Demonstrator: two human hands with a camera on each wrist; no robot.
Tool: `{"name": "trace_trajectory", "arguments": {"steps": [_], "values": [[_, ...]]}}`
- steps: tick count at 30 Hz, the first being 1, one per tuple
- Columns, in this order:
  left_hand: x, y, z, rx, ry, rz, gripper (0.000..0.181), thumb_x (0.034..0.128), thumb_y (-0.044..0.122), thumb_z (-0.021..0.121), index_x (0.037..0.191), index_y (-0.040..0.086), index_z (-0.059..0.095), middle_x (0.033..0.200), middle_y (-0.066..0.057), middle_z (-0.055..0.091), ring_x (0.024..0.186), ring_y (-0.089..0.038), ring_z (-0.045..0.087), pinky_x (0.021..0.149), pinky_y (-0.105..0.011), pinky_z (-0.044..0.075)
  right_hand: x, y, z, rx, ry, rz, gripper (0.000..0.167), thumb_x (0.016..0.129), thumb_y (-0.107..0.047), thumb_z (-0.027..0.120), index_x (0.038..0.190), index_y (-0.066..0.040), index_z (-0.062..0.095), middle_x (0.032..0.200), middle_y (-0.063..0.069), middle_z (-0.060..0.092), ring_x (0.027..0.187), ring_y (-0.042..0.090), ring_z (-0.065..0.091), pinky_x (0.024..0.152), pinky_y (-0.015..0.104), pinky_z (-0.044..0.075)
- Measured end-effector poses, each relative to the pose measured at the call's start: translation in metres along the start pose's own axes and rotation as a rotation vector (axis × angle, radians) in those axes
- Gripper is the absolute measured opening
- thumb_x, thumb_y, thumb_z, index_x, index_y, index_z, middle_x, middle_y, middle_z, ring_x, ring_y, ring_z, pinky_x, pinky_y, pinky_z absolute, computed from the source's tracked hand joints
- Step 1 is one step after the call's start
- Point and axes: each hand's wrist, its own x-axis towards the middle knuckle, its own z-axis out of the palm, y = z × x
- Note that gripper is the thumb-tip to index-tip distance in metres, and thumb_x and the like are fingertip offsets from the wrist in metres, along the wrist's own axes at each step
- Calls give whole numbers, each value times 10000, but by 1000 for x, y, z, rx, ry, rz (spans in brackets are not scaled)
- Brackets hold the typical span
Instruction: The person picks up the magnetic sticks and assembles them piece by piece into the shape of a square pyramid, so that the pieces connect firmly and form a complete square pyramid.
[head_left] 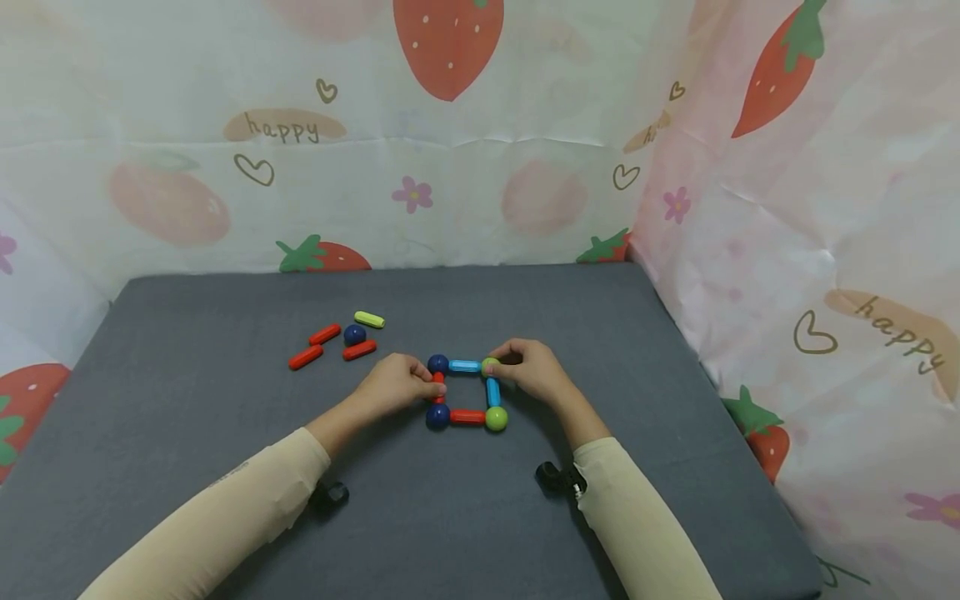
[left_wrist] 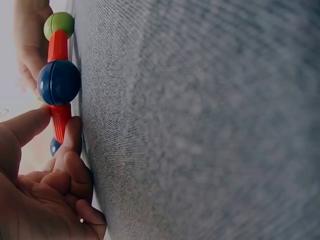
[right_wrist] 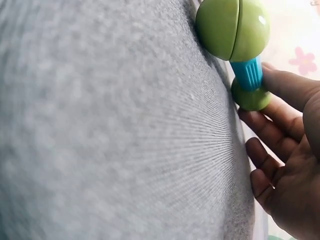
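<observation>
A square frame of rods and balls lies on the grey cloth in the head view. Its left corners are a far navy ball (head_left: 438, 363) and a near navy ball (head_left: 438, 416); on the right are a far green ball (head_left: 490, 364) and a near green ball (head_left: 497, 418). Light-blue rods (head_left: 465, 366) form the far and right sides, and a red rod (head_left: 468, 417) the near side. My left hand (head_left: 392, 383) pinches the left side's red rod (left_wrist: 61, 120) between thumb and finger. With thumb and fingers, my right hand (head_left: 534, 372) holds the far green ball (right_wrist: 250, 97).
Left of the frame lie loose red rods (head_left: 305, 357), a navy ball (head_left: 355, 335) and a yellow-green rod (head_left: 370, 319). The grey table (head_left: 225, 417) meets a strawberry-print cloth (head_left: 465, 208) at the back. Black wrist devices (head_left: 553, 477) sit under both forearms.
</observation>
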Motion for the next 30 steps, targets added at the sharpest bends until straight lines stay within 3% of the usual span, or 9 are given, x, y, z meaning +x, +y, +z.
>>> {"name": "trace_trajectory", "arguments": {"steps": [9, 18, 24, 30], "values": [[-8, 0, -2, -20, -1, 14, 317, 881, 371, 813, 1040, 122, 697, 857, -5, 707, 740, -175, 600, 633, -302, 480, 1, 4, -5, -1, -57, -33, 300, 914, -400, 782, 1150, -217, 759, 1133, -28, 720, 1056, 175, 634, 935, 406, 512], [-25, 5, 0, 97, -41, 103, 336, 870, 466, 808, 1005, 190, 671, 873, 38, 670, 723, -164, 594, 665, -332, 462, 2, 5, -13, 4, -140, -89, 361, 959, -290, 745, 1290, -151, 711, 1260, 24, 698, 1182, 218, 623, 1021, 446, 491], [-30, 7, 7, 171, -43, 117, 388, 781, 432, 893, 988, 212, 650, 917, 78, 665, 844, -143, 577, 873, -444, 323, 3, 4, -16, 1, -173, -111, 362, 974, -229, 726, 1324, -142, 695, 1303, 34, 686, 1228, 224, 609, 1043, 443, 485], [-31, 7, 12, 217, -15, 115, 390, 754, 389, 920, 958, 215, 637, 899, 99, 658, 836, -137, 569, 849, -433, 287, 3, 4, -15, -4, -176, -103, 348, 972, -224, 728, 1312, -151, 704, 1290, 33, 690, 1212, 223, 613, 1035, 442, 489]]}}
